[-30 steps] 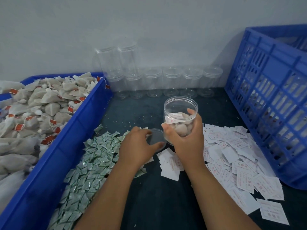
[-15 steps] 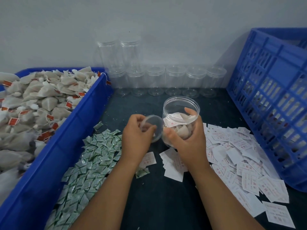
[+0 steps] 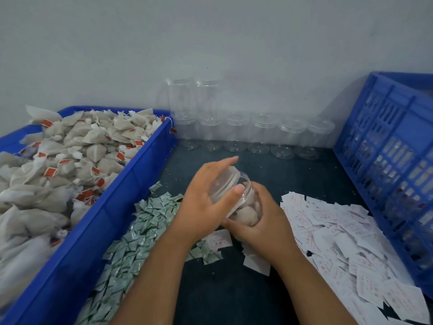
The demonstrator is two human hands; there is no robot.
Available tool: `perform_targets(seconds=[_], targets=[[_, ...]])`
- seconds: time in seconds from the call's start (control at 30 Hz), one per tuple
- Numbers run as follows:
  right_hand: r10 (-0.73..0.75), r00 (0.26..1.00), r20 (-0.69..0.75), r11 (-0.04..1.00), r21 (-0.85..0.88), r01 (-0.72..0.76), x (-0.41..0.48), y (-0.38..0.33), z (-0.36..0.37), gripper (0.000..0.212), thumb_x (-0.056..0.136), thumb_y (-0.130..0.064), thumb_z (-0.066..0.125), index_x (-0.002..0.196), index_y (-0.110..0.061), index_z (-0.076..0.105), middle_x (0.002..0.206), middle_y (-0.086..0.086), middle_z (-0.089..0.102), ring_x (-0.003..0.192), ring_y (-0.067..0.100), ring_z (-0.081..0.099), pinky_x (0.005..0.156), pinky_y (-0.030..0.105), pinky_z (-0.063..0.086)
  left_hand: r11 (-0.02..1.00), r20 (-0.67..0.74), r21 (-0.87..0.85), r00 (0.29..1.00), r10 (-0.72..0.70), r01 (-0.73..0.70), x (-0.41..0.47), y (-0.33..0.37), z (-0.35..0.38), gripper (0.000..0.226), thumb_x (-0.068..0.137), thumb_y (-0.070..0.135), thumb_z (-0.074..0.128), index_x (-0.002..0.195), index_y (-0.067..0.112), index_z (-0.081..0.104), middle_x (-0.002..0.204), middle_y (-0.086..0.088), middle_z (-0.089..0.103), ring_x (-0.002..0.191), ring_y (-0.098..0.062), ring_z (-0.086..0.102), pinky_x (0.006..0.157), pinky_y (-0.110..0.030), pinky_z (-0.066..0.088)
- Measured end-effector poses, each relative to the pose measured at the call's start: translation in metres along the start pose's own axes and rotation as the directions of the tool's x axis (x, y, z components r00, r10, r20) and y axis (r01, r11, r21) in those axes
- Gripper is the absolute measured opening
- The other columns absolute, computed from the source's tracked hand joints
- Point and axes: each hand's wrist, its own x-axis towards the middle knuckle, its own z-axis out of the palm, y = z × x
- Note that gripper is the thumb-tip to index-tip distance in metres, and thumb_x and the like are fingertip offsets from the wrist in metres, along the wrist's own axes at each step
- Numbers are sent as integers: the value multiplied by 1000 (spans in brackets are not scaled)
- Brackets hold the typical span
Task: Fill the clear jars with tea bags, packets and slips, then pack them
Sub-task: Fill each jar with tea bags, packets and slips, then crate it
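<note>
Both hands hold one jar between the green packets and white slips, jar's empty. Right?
Not empty: the head view shows tea bags inside the jar. The rest stands: the left hand and right hand both hold it, between the green packets and the white slips.
</note>
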Motion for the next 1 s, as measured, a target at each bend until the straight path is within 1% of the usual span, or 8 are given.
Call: perform_targets(seconds=[0.1, 0.2, 0.5, 0.6, 0.7, 0.8, 0.9, 1.0], targets=[[-28, 1000, -11, 992, -122, 26, 0, 0, 0, 76, 67, -70, 84, 133, -56, 49, 123, -32, 66, 107, -7, 67, 84, 35, 61, 980, 32, 179, 997, 77, -82, -1, 6, 5, 52, 90, 63, 66, 140, 48, 56, 132, 18, 52, 131, -11, 53, 103, -24, 47], [-42, 999, 5, 977, -209, 42, 1, 2, 1, 83, 68, -66, 83, 142, -53, 47, 127, -29, 64, 113, -5, 63, 88, 34, 59, 959, 43, 280, 998, 39, -50, -2, 13, 0, 54, 82, 71, 72, 128, 51, 52, 129, 24, 54, 124, -2, 55, 93, -24, 48], [-121, 990, -66, 972, -211, 105, -3, -7, 3, 92, 68, -62, 86, 151, -49, 48, 131, -29, 64, 120, -6, 61, 90, 25, 57, 871, 35, 482, 995, 88, -94, 0, 37, 0, 53, 82, 88, 50, 124, 55, 55, 121, 29, 53, 117, 1, 56, 91, -26, 51], [-117, 990, -73, 980, -170, 103, -3, -12, 1, 87, 68, -62, 83, 147, -55, 48, 130, -34, 64, 117, -10, 62, 87, 23, 57, 938, 51, 334, 995, 81, -93, 1, 40, -1, 45, 84, 80, 57, 119, 51, 64, 123, 23, 57, 121, -6, 58, 94, -31, 52], [-57, 997, 53, 993, 110, 51, -2, -11, -3, 74, 69, -56, 88, 136, -56, 57, 124, -26, 72, 112, -1, 71, 87, 28, 60, 987, 102, 96, 987, 121, -131, 3, 38, -6, 28, 96, 47, 62, 109, 30, 80, 124, 9, 65, 122, -20, 63, 99, -35, 52], [-18, 980, 200, 943, 329, -50, -2, -12, -5, 55, 70, -47, 90, 120, -50, 68, 114, -15, 78, 104, 4, 75, 83, 20, 58, 992, 179, -52, 977, 120, -112, 4, 33, -15, 27, 96, 35, 66, 112, 21, 82, 127, 3, 69, 125, -24, 64, 102, -30, 52], [-20, 977, 214, 891, 447, -80, -1, -10, 0, 54, 78, -41, 90, 128, -39, 69, 119, -4, 78, 109, 15, 76, 86, 27, 59, 996, 54, -34, 995, 86, -84, 4, 27, -16, 50, 82, 46, 76, 129, 29, 71, 137, 9, 65, 133, -18, 59, 105, -27, 50], [-17, 988, 156, 904, 424, -51, 0, -7, 3, 64, 81, -43, 91, 138, -38, 64, 128, -4, 76, 117, 18, 75, 92, 34, 60, 989, -24, -136, 998, -54, 50, -1, 26, -13, 77, 71, 51, 82, 142, 37, 56, 139, 15, 63, 132, -8, 59, 98, -19, 51]])
